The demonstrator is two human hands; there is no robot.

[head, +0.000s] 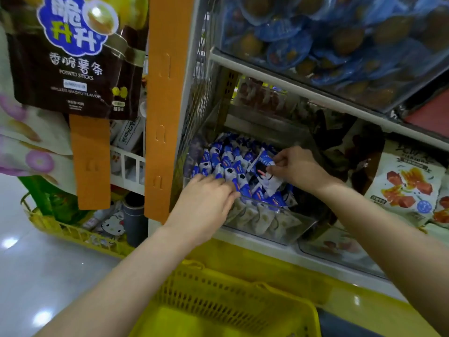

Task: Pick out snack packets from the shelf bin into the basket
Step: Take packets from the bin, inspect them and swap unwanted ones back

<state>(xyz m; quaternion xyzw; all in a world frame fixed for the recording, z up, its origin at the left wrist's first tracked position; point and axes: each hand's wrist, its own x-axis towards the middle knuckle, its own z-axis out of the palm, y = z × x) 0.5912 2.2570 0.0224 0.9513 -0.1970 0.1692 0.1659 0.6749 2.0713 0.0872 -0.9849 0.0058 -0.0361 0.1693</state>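
Centre of frame, shelf bin [279, 211]: our right hand [297, 167] pinches one snack packet [266, 175] by its edge; our left hand [206, 200] rests straight-fingered on the packet heap [224, 164] | we judge packets light, crinkly, slippery; pinch sealed edges | basket [218, 300] lower centre

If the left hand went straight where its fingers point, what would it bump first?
The left hand would meet the blue and white snack packets in the clear bin first; it looks almost on them, though depth is hard to judge.
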